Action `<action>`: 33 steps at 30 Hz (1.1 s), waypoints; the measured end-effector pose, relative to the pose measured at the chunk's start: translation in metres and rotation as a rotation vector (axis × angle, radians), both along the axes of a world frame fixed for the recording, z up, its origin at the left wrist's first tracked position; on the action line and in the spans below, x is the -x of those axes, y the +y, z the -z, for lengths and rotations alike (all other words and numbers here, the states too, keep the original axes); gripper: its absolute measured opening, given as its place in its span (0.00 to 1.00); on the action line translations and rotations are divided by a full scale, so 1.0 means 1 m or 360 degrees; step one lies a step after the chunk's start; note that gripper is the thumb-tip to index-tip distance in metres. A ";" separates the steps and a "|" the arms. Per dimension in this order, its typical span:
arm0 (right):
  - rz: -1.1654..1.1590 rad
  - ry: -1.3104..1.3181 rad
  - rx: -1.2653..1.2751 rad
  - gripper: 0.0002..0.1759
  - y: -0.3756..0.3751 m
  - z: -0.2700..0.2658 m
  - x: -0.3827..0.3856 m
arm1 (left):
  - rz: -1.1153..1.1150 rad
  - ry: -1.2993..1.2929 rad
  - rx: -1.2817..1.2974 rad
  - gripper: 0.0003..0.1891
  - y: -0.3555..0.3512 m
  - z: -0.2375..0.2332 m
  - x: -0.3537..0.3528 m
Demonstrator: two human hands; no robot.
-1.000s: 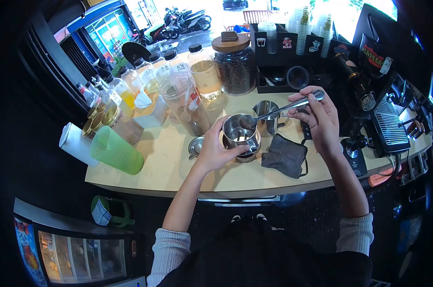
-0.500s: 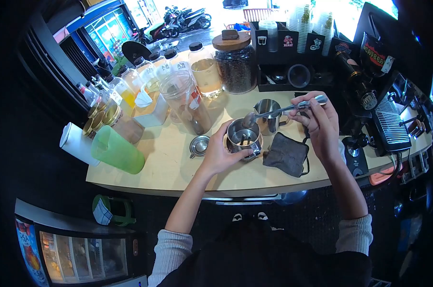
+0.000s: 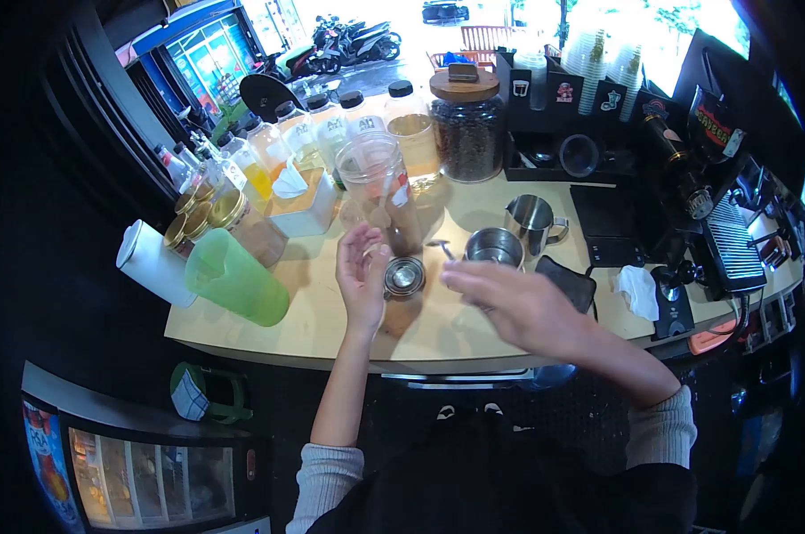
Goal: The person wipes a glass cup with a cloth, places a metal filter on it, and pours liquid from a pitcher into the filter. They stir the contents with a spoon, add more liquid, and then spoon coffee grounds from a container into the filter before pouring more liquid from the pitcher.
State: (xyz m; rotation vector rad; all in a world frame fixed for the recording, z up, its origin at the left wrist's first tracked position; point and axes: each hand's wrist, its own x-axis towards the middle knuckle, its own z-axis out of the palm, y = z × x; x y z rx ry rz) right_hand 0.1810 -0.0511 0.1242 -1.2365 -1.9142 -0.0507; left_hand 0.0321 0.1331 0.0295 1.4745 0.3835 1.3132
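Note:
My left hand (image 3: 364, 276) is raised with loosely curled fingers, nothing in it, in front of a tall clear jar (image 3: 401, 218) of brown contents. Just right of its thumb sits a small round metal lid-like piece (image 3: 405, 277). My right hand (image 3: 523, 307), smeared by motion, reaches left with a metal spoon (image 3: 445, 248) sticking out past its fingertips. Behind that hand stands a steel cup (image 3: 494, 245), its lower part hidden. A steel pitcher (image 3: 532, 222) stands behind and right of the cup, and a dark cloth (image 3: 570, 283) lies beside it.
A green plastic pitcher (image 3: 238, 278), a white canister (image 3: 156, 262) and a tissue box (image 3: 303, 206) stand at left. Bottles and a large jar of dark beans (image 3: 470, 133) line the back. At right are a white cloth (image 3: 638, 292) and a coffee machine (image 3: 732, 236).
My left hand has let go of the steel cup and moved left near the clear jar. My right hand has swung left and lower with the spoon, away from above the cup.

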 end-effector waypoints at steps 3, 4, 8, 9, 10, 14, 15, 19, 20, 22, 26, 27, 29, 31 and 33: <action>0.0023 -0.0462 0.0074 0.25 0.023 0.030 0.022 | -0.0119 -0.0018 0.0017 0.22 0.012 -0.001 0.013; 0.0134 -0.0631 0.0100 0.26 0.030 0.040 0.030 | -0.0148 0.0010 0.0036 0.23 0.016 -0.001 0.016; 0.0406 -0.0915 0.0029 0.28 0.055 0.078 0.047 | -0.0267 0.0131 -0.0066 0.32 0.036 0.001 0.011; 0.0470 -0.0964 0.0013 0.28 0.059 0.086 0.048 | -0.0259 0.0106 -0.0074 0.32 0.040 0.001 0.007; 0.0520 -0.1013 0.0006 0.26 0.061 0.094 0.049 | -0.0315 0.0150 -0.0131 0.37 0.045 -0.001 0.002; 0.0563 -0.0910 0.0059 0.24 0.062 0.121 0.047 | -0.0433 0.0159 -0.0215 0.48 0.060 -0.002 -0.024; 0.0565 -0.0859 0.0100 0.23 0.060 0.127 0.047 | -0.0426 0.0138 -0.0245 0.48 0.068 0.000 -0.031; 0.0608 -0.0623 0.0244 0.22 0.050 0.130 0.054 | -0.0194 0.0002 -0.0280 0.57 0.083 0.012 -0.052; 0.0632 -0.0626 0.0228 0.22 0.050 0.131 0.054 | -0.0182 0.0097 -0.0261 0.58 0.079 0.011 -0.051; 0.0631 -0.0582 0.0404 0.22 0.048 0.135 0.056 | -0.0219 0.0206 -0.0307 0.57 0.086 0.016 -0.056; 0.0721 -0.0653 0.0322 0.20 0.054 0.145 0.057 | -0.0227 0.0294 -0.0234 0.54 0.083 0.011 -0.046; 0.0727 -0.0649 0.0354 0.20 0.054 0.145 0.056 | -0.0188 0.0267 -0.0231 0.52 0.081 0.009 -0.043; 0.0749 -0.0643 0.0384 0.20 0.055 0.139 0.055 | -0.0134 0.0238 -0.0233 0.50 0.076 0.008 -0.038; 0.0727 -0.0587 0.0484 0.17 0.053 0.125 0.057 | -0.0269 0.0147 -0.0487 0.50 0.071 0.009 -0.033; 0.0648 -0.0373 0.0540 0.15 0.053 0.092 0.058 | -0.0325 0.0219 -0.0543 0.51 0.067 0.008 -0.030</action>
